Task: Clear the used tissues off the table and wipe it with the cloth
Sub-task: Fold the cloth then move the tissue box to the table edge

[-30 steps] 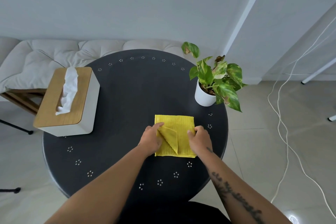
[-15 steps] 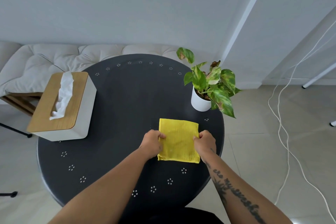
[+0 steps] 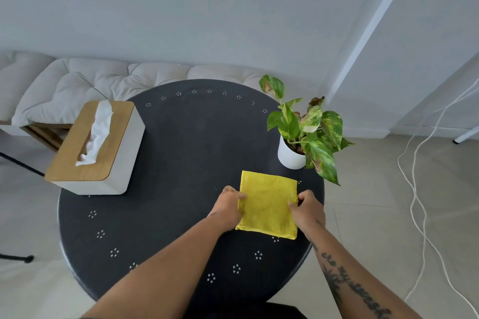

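Observation:
A yellow cloth, folded into a flat square, lies on the round black table near its right edge. My left hand pinches the cloth's left edge with curled fingers. My right hand pinches its right edge the same way. No loose tissues show on the tabletop.
A white tissue box with a wooden lid and a tissue sticking out stands at the table's left edge. A potted plant in a white pot stands just beyond the cloth. A cushioned bench lies behind; white cables run across the floor at right.
The folded-over flap of the cloth has been laid flat, leaving a smooth square. Both hands moved from on top of the cloth to its side edges.

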